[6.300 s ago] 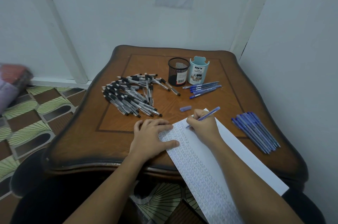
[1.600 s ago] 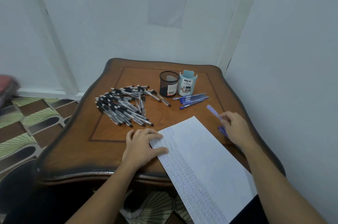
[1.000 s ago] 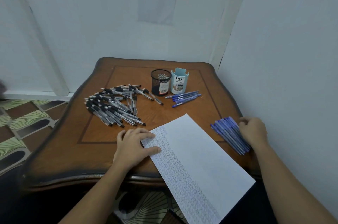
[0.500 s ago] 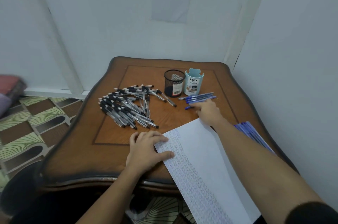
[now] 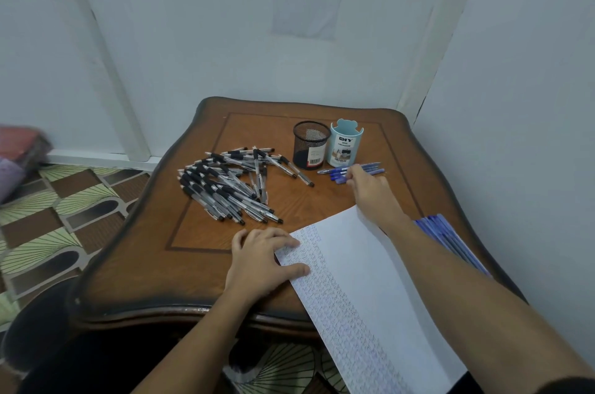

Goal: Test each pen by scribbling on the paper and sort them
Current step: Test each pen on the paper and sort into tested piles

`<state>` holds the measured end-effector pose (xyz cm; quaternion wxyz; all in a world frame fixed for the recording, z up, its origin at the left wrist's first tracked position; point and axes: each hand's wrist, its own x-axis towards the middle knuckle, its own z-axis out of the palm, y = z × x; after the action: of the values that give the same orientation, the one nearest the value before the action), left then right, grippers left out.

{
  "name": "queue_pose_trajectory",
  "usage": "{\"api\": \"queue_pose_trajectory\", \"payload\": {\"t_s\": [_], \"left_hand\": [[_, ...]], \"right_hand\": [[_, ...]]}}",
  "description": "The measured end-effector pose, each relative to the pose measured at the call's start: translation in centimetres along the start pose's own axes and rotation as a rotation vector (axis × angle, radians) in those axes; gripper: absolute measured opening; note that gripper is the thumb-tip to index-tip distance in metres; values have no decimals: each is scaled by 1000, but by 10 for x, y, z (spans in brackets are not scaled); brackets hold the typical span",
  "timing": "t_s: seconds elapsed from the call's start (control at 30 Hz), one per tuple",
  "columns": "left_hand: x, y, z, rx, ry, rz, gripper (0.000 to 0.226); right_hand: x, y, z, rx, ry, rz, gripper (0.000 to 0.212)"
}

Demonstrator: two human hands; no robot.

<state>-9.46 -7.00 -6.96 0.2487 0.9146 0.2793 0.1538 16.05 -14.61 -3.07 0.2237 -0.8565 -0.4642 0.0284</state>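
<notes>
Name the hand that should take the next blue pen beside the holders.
Right. The right hand reaches the blue pens there, while the left hand lies flat on the paper, holding it down.

The black mesh cup [image 5: 310,145] is standing on a brown wood-grain table [image 5: 206,232]; a pale blue cup [image 5: 346,144] is sitting just right of it, black-and-clear pens [image 5: 225,187] lying left.

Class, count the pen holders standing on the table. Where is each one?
2. The black mesh cup stands near the far edge of the table. The light blue organizer stands right beside it, on its right. Nothing seems to hide another.
</notes>
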Motion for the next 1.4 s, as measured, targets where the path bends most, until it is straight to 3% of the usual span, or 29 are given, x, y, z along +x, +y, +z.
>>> {"api": "queue_pose_trajectory", "payload": {"t_s": [0.13, 0.27, 0.37, 0.47, 0.53, 0.6, 0.77, 1.0, 1.17, 1.4], "left_hand": [[1, -1, 1, 6, 8, 7, 75], [0, -1, 2, -1, 22, 8, 74], [0, 0, 2, -2, 22, 3, 74], [0, 0, 1, 0, 21, -1, 74], [0, 0, 1, -5, 23, 0, 74], [1, 0, 1, -7, 24, 4, 74], [0, 1, 1, -12, 31, 9, 73], [1, -1, 1, 13, 8, 10, 75], [1, -1, 2, 16, 8, 5, 72], [1, -2, 3, 0, 17, -2, 66]], "right_hand": [[-10, -15, -15, 335, 21, -22, 35], [-22, -19, -19, 422, 45, 9, 7], [-28, -24, -20, 591, 140, 67, 6], [-32, -27, -19, 1000, 192, 220, 35], [-39, -27, -17, 1117, 148, 312, 59], [-47, -27, -11, 1132, 98, 350, 66], [-60, -31, 15, 1121, 22, 266, 27], [-65, -38, 32, 1033, -126, 198, 20], [-64, -32, 38, 919, -38, 183, 35], [-66, -37, 45, 833, 64, 251, 38]]}}
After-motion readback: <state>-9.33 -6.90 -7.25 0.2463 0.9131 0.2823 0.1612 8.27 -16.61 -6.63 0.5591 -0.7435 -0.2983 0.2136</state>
